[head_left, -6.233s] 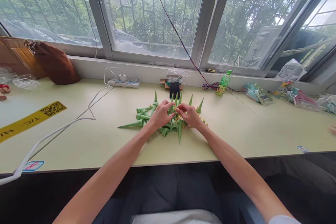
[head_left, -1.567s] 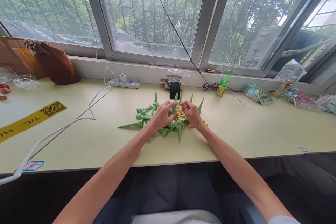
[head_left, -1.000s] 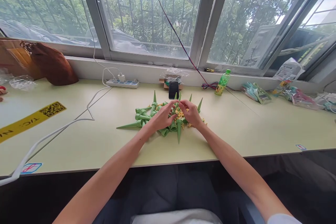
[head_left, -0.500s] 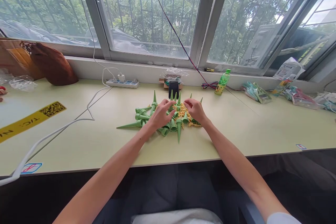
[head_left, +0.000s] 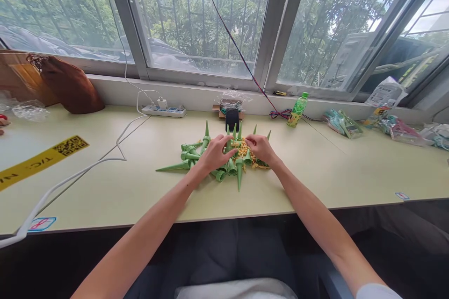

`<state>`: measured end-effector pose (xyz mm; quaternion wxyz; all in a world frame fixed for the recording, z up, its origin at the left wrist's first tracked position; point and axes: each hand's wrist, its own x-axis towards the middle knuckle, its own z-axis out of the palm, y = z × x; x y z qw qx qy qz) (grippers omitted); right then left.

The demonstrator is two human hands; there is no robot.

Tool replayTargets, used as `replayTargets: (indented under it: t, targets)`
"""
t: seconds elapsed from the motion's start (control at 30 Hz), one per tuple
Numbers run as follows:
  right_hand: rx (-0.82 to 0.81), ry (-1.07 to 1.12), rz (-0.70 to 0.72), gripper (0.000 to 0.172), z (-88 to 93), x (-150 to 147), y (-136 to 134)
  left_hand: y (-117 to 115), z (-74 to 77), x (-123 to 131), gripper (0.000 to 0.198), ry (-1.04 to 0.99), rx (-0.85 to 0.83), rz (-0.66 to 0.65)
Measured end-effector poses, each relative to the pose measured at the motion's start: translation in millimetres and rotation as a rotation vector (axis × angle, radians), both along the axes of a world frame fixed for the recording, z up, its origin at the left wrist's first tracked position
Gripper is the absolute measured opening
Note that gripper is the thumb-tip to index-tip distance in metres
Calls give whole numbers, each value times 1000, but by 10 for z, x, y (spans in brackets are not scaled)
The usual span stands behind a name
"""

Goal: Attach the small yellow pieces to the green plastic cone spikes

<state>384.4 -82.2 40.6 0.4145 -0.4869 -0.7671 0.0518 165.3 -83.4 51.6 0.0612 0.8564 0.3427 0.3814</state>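
Note:
My left hand (head_left: 214,153) is curled over the heap, thumb and fingers around an upright green plastic watering spike (head_left: 229,142). Close by on the right, my right hand (head_left: 260,148) has its thumb and fingertips pinched together above small yellow plastic pieces (head_left: 242,150). Whatever lies in that pinch is too small to make out. More green spikes with ribbed, hollow caps lie about both hands; one long spike (head_left: 173,167) points left and another (head_left: 239,175) points towards me. My hands hide part of the heap.
Behind the heap, a black phone (head_left: 232,119) leans against a small box. A green drink bottle (head_left: 297,110) stands to the right, near bagged items (head_left: 345,124). A power strip (head_left: 164,111) and white cable lie left, with a brown bag (head_left: 72,85) farther over.
My right hand has shifted very slightly left, nearer the spike. The spike at my left hand has moved slightly left and down. The rest looks the same.

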Motion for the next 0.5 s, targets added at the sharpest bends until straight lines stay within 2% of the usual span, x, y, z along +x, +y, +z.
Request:
replayTargets:
  t: [0.17, 0.37, 0.5]
  targets:
    - [33, 70, 27, 36, 66, -99, -76, 2, -14, 0, 40, 27, -24, -40]
    - [-5, 216, 95, 35, 107, -196, -152, -51, -6, 6, 52, 61, -68, -210]
    - [-24, 302, 156, 36, 81, -212, -144, -75, 1, 5, 57, 73, -82, -241]
